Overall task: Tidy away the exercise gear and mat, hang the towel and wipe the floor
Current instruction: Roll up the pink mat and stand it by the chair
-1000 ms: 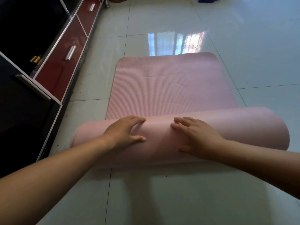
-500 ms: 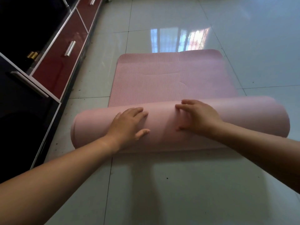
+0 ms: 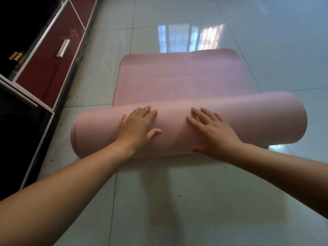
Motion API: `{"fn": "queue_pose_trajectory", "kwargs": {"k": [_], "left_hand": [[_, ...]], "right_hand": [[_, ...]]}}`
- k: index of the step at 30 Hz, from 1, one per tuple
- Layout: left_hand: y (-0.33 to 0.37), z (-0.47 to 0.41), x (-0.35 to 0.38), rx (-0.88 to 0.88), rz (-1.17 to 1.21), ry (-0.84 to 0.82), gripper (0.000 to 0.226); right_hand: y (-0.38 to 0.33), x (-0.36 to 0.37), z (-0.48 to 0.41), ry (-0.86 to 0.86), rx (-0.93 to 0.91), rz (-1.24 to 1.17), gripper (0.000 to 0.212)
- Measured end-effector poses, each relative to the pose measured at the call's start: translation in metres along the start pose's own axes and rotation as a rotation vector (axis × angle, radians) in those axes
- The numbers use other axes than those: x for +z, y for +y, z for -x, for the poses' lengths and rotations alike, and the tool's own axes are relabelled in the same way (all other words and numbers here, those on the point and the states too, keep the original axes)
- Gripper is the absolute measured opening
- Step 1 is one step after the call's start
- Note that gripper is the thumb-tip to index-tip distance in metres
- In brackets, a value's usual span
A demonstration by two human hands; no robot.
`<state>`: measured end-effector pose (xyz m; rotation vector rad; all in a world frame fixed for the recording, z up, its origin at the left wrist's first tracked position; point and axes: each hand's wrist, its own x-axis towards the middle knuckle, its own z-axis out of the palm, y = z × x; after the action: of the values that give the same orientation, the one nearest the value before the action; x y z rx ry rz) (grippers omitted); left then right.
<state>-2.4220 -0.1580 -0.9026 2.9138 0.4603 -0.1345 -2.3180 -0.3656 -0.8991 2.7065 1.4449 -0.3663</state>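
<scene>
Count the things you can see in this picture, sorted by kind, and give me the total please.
Pink exercise mat, partly rolled: 1
Hands pressed flat on the roll: 2, left hand and right hand
Dark red cabinet drawer fronts: 2, nearer drawer front and farther drawer front
Silver drawer handle: 1
Brass-coloured fitting in the cabinet: 1
Total: 7

Red-fronted cabinet (image 3: 46,68), silver drawer handle (image 3: 63,48)
</scene>
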Motion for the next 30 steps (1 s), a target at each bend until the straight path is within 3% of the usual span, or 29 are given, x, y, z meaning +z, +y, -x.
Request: {"fn": "queue_pose_trajectory", "kwargs": {"k": [4, 10, 15, 30], "left_hand": [[0.002, 0.0, 0.006, 0.051, 0.016, 0.085, 0.057], [-0.009, -0.002, 0.006, 0.083, -0.041, -0.001, 0.085], [-0.014, -0.009, 0.009, 0.104, -0.072, -0.065, 0.108], [-0.011, 0.002, 0.013, 0.11, -0.005, -0.021, 0.08]], "right_hand": [[0.0, 0.004, -0.01, 0.05, 0.015, 0.001, 0.094], [0.012, -0.001, -0.029, 0.081, 0.0, -0.046, 0.095], [0.018, 0.007, -0.029, 0.022, -0.054, 0.051, 0.107], [0.012, 0.007, -0.02, 0.127, -0.07, 0.021, 0.076]]}}
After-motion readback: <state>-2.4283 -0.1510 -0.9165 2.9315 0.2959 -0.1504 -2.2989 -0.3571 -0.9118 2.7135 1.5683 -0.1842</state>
